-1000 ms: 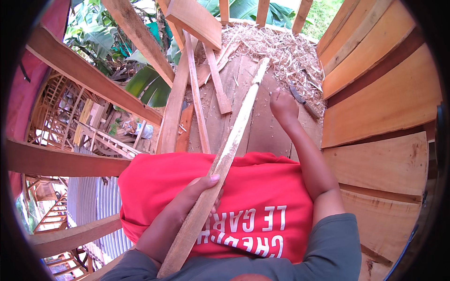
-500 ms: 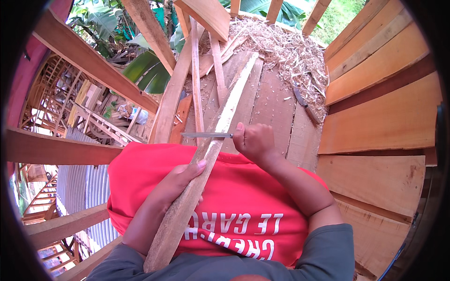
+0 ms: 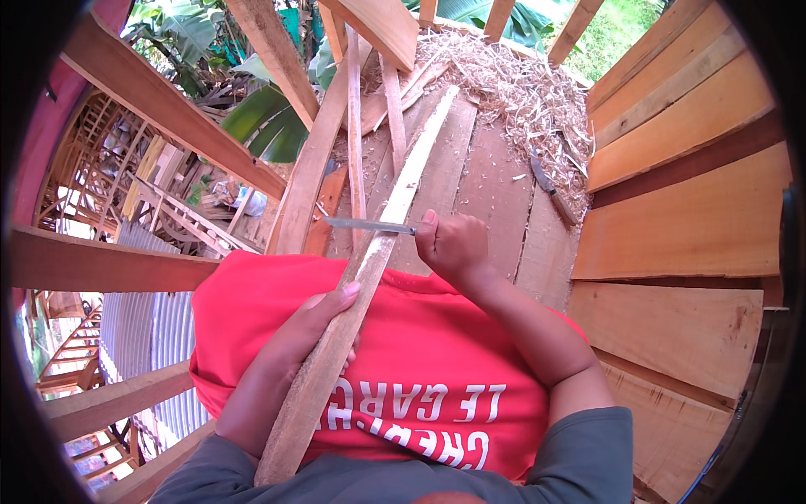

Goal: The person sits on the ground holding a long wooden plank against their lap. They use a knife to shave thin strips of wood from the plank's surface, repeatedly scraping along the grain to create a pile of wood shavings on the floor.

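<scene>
A long wooden pole (image 3: 327, 353) slants from against my body up to the far floor, and its far stretch shows a pale, freshly shaved face. My left hand (image 3: 323, 323) is wrapped round the pole near my body, with the thumb on top. In my right hand (image 3: 453, 244) is the handle of a knife (image 3: 365, 224), mostly hidden in the closed fist. The knife's blade lies across the pole on the pale face and points left. Red cloth with white lettering (image 3: 437, 353) covers my lap beneath the pole.
A second, curved knife (image 3: 552, 191) rests on the plank floor (image 3: 491, 189) at the right, beside a heap of wood shavings (image 3: 512, 92). Overlapping boards (image 3: 680, 214) form the right wall. Loose timber strips (image 3: 356, 143) and slanted beams (image 3: 168, 109) stand at the left.
The knife in my right hand has slid a little away from me along the pole, its blade tip now tilted farther up. My left hand keeps its grip.
</scene>
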`<state>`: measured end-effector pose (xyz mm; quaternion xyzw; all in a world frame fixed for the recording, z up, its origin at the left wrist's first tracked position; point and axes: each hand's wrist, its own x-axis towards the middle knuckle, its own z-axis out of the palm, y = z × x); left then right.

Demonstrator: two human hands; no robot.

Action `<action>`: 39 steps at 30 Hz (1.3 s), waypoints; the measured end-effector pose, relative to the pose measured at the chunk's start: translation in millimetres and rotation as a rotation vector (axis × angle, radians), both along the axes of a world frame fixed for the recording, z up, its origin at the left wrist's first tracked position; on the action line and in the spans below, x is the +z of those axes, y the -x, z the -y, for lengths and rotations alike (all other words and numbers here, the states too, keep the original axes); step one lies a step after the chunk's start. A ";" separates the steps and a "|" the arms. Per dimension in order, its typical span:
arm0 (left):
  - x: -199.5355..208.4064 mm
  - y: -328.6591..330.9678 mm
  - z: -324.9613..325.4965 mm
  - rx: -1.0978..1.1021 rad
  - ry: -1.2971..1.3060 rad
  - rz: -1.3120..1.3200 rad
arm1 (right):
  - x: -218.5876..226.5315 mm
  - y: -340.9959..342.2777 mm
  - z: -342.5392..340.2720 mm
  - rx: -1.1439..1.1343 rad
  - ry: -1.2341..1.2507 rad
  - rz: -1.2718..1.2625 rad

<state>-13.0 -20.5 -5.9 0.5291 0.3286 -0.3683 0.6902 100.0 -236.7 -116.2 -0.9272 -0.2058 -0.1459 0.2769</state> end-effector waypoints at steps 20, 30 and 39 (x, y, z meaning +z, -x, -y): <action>28.5 8.6 16.7 -0.135 -0.008 0.002 | -50.3 -98.1 108.0 -0.726 0.158 -0.324; 24.4 13.7 9.1 -0.001 -0.052 0.050 | -86.9 -64.6 134.4 -0.355 0.446 -0.505; 18.9 24.3 2.9 0.027 -0.030 0.131 | -44.7 34.9 26.8 0.836 0.460 -1.104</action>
